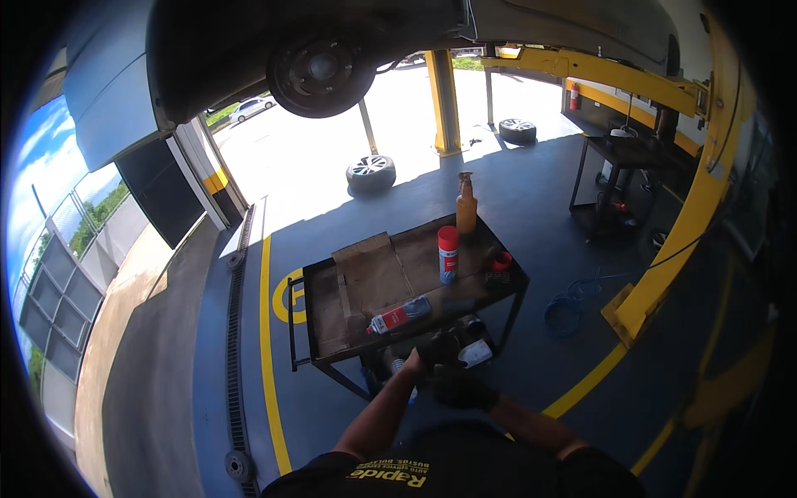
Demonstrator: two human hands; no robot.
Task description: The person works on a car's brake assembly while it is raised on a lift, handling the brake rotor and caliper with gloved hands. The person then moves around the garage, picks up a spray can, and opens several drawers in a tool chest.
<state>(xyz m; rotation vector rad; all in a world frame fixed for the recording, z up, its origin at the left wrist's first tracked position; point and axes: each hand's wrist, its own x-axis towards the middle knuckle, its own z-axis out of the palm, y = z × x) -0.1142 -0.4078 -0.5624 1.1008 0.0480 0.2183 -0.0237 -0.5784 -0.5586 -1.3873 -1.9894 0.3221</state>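
Observation:
Both my hands wear dark gloves and are close together at the near edge of a dark metal cart (510,286). My left hand (435,350) is over the near edge, above the lower shelf; its fingers blend into the shade. Just below and to the right is my right hand (462,388), its fingers also too dark to make out. Beside them on the lower level lies a container with a white label (476,353). On the cart top, a red spray can (448,253) stands upright, and a red and grey can (398,315) lies on its side. An amber spray bottle (466,207) stands at the far edge.
Flattened cardboard (374,278) covers the cart's left part; a red cup-like item (501,262) sits at right. Above hangs a raised car with a bare wheel hub (320,70). A yellow lift post (681,241) and blue hose (567,309) are right. Wheels (371,173) lie beyond.

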